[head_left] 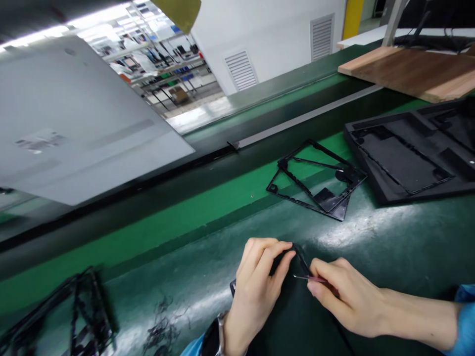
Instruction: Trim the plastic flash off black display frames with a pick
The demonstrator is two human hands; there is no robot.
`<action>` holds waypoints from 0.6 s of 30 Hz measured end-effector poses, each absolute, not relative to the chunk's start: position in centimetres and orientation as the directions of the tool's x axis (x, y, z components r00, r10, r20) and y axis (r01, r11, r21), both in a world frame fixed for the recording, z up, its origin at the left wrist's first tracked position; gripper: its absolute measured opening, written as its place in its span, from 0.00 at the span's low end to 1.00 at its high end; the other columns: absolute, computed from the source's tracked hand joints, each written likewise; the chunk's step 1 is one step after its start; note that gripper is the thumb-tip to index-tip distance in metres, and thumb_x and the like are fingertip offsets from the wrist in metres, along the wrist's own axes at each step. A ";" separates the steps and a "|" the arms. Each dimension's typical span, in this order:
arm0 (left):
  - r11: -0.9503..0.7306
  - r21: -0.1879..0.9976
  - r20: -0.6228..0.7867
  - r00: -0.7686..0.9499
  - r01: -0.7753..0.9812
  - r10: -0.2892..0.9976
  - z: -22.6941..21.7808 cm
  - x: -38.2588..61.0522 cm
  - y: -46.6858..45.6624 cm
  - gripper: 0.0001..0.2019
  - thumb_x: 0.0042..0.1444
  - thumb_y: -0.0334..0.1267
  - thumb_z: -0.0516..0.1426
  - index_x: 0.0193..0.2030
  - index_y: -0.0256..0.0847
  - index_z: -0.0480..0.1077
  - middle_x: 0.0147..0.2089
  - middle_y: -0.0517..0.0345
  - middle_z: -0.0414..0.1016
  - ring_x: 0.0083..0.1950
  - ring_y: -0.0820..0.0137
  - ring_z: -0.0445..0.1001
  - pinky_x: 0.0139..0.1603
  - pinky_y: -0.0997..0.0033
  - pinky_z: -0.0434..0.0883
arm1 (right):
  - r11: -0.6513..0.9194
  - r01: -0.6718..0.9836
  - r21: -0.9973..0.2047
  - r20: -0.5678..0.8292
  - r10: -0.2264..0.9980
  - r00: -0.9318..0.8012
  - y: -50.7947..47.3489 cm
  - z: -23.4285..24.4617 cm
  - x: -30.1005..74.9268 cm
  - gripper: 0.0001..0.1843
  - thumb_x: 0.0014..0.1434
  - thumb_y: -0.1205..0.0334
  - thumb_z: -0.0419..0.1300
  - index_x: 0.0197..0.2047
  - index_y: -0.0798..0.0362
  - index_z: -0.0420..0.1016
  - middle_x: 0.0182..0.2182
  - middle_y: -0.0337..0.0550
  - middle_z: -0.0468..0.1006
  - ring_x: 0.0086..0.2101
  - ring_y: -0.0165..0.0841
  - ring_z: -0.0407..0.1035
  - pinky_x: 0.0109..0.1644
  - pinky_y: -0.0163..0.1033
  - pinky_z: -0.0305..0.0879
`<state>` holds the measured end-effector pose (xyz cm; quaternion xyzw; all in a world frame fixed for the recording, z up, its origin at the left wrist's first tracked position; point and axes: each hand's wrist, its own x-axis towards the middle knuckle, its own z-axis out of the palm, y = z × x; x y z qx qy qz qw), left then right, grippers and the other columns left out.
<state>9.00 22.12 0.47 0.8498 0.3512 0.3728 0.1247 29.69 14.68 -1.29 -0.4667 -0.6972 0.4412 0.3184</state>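
Observation:
My left hand pinches the upper corner of a black plastic frame between thumb and fingertips. Much of that frame is hidden behind my hands; a short piece shows left of the left wrist. My right hand is closed round a slim tool with a thin metal blade and a reddish part near the fingers. The blade's tip points left and lies close beside the frame's edge; whether it touches cannot be made out. Both hands are low over the dark green work mat.
Two similar black frames lie crossed beyond my hands. A black foam tray at right holds more frames. Several frames are heaped at lower left, near thin black shavings. A grey panel stands upper left; a wooden board lies upper right.

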 end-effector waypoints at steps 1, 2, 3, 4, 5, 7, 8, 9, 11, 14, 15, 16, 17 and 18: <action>-0.724 0.475 0.547 0.476 0.500 0.688 0.6 9.0 22.1 0.08 0.71 0.28 0.62 0.51 0.44 0.75 0.44 0.56 0.76 0.45 0.66 0.76 0.47 0.66 0.74 | 0.182 0.369 -0.911 0.040 0.932 -0.361 14.7 -1.4 29.7 0.16 0.76 0.59 0.50 0.34 0.46 0.51 0.24 0.29 0.57 0.23 0.30 0.51 0.31 0.39 0.49; -0.727 0.480 0.545 0.482 0.492 0.686 0.8 9.0 22.0 0.07 0.71 0.28 0.61 0.50 0.44 0.75 0.43 0.57 0.76 0.45 0.66 0.75 0.46 0.66 0.73 | 0.187 0.368 -0.911 0.045 0.932 -0.361 14.7 -1.4 29.6 0.15 0.75 0.59 0.50 0.35 0.46 0.51 0.24 0.29 0.57 0.23 0.29 0.51 0.31 0.39 0.48; -0.730 0.484 0.543 0.489 0.483 0.683 0.9 9.0 22.0 0.07 0.71 0.27 0.61 0.49 0.44 0.74 0.43 0.57 0.75 0.44 0.67 0.75 0.46 0.67 0.73 | 0.188 0.369 -0.910 0.047 0.932 -0.360 14.7 -1.5 29.6 0.15 0.75 0.60 0.51 0.35 0.46 0.51 0.24 0.29 0.57 0.22 0.29 0.50 0.31 0.39 0.48; -0.733 0.487 0.538 0.498 0.476 0.680 1.0 9.0 21.9 0.06 0.72 0.27 0.60 0.48 0.44 0.74 0.42 0.57 0.75 0.44 0.67 0.74 0.46 0.67 0.72 | 0.188 0.368 -0.910 0.047 0.932 -0.360 14.7 -1.6 29.6 0.15 0.75 0.60 0.51 0.35 0.46 0.51 0.24 0.28 0.56 0.22 0.29 0.50 0.31 0.39 0.48; -0.736 0.488 0.530 0.511 0.470 0.677 1.1 9.0 21.9 0.07 0.72 0.27 0.59 0.47 0.44 0.73 0.42 0.58 0.75 0.43 0.67 0.74 0.45 0.68 0.72 | 0.188 0.372 -0.909 0.045 0.931 -0.362 14.7 -1.7 29.7 0.15 0.75 0.60 0.51 0.35 0.46 0.51 0.24 0.28 0.56 0.22 0.30 0.50 0.31 0.39 0.48; -0.737 0.488 0.505 0.537 0.467 0.675 1.1 9.0 21.8 0.06 0.73 0.27 0.59 0.48 0.44 0.73 0.42 0.58 0.75 0.44 0.67 0.73 0.46 0.68 0.71 | 0.192 0.389 -0.901 0.039 0.929 -0.368 14.7 -1.8 29.7 0.14 0.75 0.60 0.50 0.36 0.46 0.52 0.25 0.29 0.57 0.23 0.30 0.51 0.32 0.39 0.49; -0.735 0.490 0.493 0.546 0.469 0.677 1.2 8.9 21.8 0.06 0.73 0.27 0.59 0.48 0.44 0.72 0.42 0.58 0.75 0.45 0.67 0.73 0.46 0.68 0.71 | 0.194 0.400 -0.896 0.035 0.927 -0.372 14.6 -1.8 29.7 0.13 0.75 0.59 0.50 0.36 0.46 0.52 0.25 0.29 0.58 0.23 0.30 0.51 0.32 0.39 0.49; -0.732 0.492 0.478 0.556 0.471 0.680 1.2 8.8 21.8 0.06 0.73 0.28 0.59 0.48 0.44 0.72 0.43 0.57 0.75 0.45 0.67 0.73 0.47 0.67 0.71 | 0.195 0.410 -0.891 0.029 0.925 -0.378 14.6 -1.8 29.7 0.13 0.75 0.59 0.50 0.36 0.46 0.53 0.25 0.30 0.59 0.23 0.30 0.52 0.32 0.39 0.49; -0.725 0.500 0.445 0.578 0.473 0.684 1.3 8.7 21.7 0.06 0.73 0.28 0.59 0.49 0.44 0.72 0.44 0.57 0.75 0.46 0.66 0.72 0.47 0.67 0.70 | 0.196 0.431 -0.881 0.017 0.923 -0.385 14.6 -1.8 29.7 0.12 0.75 0.59 0.50 0.37 0.46 0.54 0.26 0.30 0.60 0.24 0.30 0.53 0.33 0.39 0.49; -0.706 0.518 0.380 0.610 0.483 0.696 1.8 8.5 21.7 0.07 0.73 0.27 0.58 0.49 0.44 0.71 0.44 0.58 0.75 0.46 0.66 0.72 0.47 0.66 0.70 | 0.212 0.444 -0.871 0.025 0.920 -0.391 14.6 -1.7 29.6 0.13 0.74 0.59 0.51 0.36 0.47 0.53 0.25 0.29 0.58 0.23 0.29 0.51 0.32 0.39 0.47; -0.698 0.524 0.357 0.619 0.487 0.700 2.0 8.5 21.7 0.06 0.74 0.27 0.58 0.49 0.44 0.70 0.44 0.58 0.74 0.46 0.66 0.71 0.47 0.66 0.69 | 0.220 0.446 -0.868 0.031 0.919 -0.393 14.6 -1.7 29.6 0.13 0.73 0.59 0.51 0.35 0.47 0.52 0.25 0.29 0.57 0.22 0.29 0.50 0.31 0.39 0.47; -0.693 0.527 0.338 0.627 0.492 0.702 2.2 8.5 21.6 0.06 0.74 0.27 0.57 0.48 0.44 0.69 0.44 0.58 0.74 0.45 0.66 0.71 0.47 0.66 0.69 | 0.228 0.445 -0.866 0.037 0.917 -0.397 14.6 -1.7 29.6 0.14 0.73 0.60 0.51 0.35 0.47 0.51 0.24 0.29 0.56 0.22 0.29 0.49 0.31 0.39 0.46; -0.689 0.527 0.320 0.635 0.497 0.703 2.4 8.5 21.6 0.06 0.74 0.27 0.57 0.48 0.44 0.69 0.44 0.58 0.73 0.45 0.66 0.70 0.46 0.66 0.69 | 0.236 0.446 -0.863 0.043 0.915 -0.401 14.5 -1.7 29.5 0.14 0.72 0.61 0.52 0.35 0.47 0.51 0.23 0.28 0.56 0.21 0.28 0.48 0.30 0.39 0.46; -0.689 0.522 0.306 0.644 0.503 0.702 2.5 8.6 21.5 0.06 0.74 0.28 0.56 0.47 0.44 0.68 0.43 0.59 0.73 0.44 0.66 0.70 0.46 0.66 0.69 | 0.243 0.446 -0.862 0.048 0.913 -0.405 14.5 -1.7 29.5 0.14 0.71 0.62 0.53 0.34 0.47 0.51 0.23 0.28 0.55 0.21 0.28 0.48 0.30 0.39 0.45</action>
